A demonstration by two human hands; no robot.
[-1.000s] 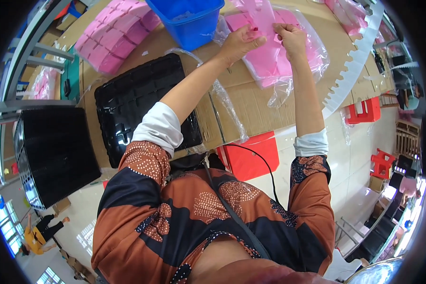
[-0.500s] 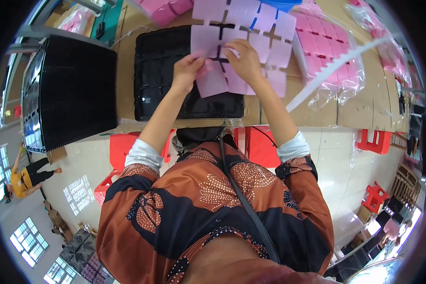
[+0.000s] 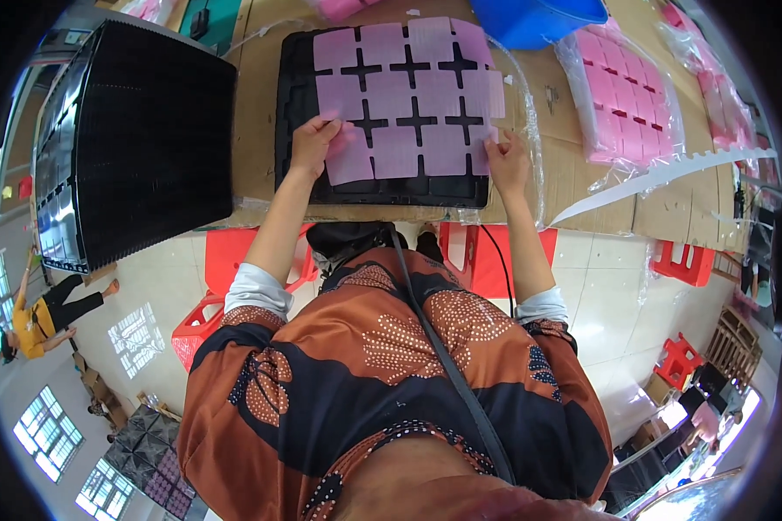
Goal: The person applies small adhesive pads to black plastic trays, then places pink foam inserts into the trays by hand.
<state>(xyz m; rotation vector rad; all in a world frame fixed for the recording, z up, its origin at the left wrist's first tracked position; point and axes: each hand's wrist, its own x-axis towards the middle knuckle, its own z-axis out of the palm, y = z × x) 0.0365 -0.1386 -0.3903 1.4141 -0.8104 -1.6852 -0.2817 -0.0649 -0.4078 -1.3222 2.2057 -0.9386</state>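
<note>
A thin pink foam sheet (image 3: pixel 395 91) with cross-shaped cutouts lies spread over a black plastic tray (image 3: pixel 297 95), whose dark surface shows through the slots. Along the sheet's left side, my left hand (image 3: pixel 313 148) pinches the edge near the lower corner between thumb and fingers. My right hand (image 3: pixel 508 163) is closed at the lower right corner, its fingertips on the sheet's edge. The tray's left rim and near rim stick out from under the sheet.
A tall stack of black trays (image 3: pixel 148 130) stands at the left. Bagged pink sheets (image 3: pixel 626 95) lie at the right, near a white toothed plastic strip (image 3: pixel 660 178). A blue container (image 3: pixel 539 19) is at the back. Red stools (image 3: pixel 504 260) stand below the cardboard-covered table (image 3: pixel 573 195).
The pink sheet has come down and left, from hanging tilted at the tray's right to lying across it. My hands have moved apart to its two sides.
</note>
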